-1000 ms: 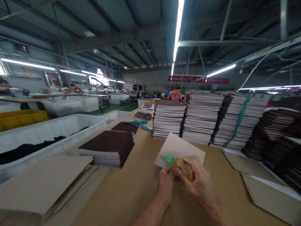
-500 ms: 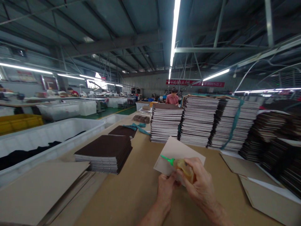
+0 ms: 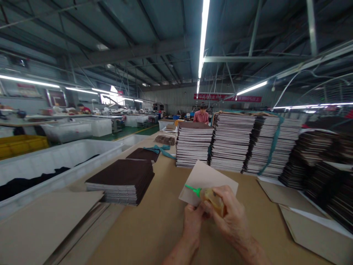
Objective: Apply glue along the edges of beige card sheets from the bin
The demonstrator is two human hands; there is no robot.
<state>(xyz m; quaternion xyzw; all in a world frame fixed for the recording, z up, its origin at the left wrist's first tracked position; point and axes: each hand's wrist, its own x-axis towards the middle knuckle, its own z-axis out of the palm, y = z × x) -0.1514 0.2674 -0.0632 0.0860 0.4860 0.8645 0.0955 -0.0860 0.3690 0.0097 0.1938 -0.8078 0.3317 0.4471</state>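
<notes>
My right hand is closed around a small amber glue bottle with a green nozzle that points left. My left hand pinches the near edge of a pale cardboard sheet and holds it tilted above the brown table. The nozzle tip rests close to the sheet's lower left part. Both forearms come up from the bottom edge of the view.
A low stack of dark brown covers lies to the left, tall strapped stacks behind. Flat grey boards lie at the near left, more boards at the right. A white bin flanks the table. A person in pink works far off.
The view has shifted slightly; my hands, the bottle and the sheet keep nearly the same pose, drifted a little to the left.
</notes>
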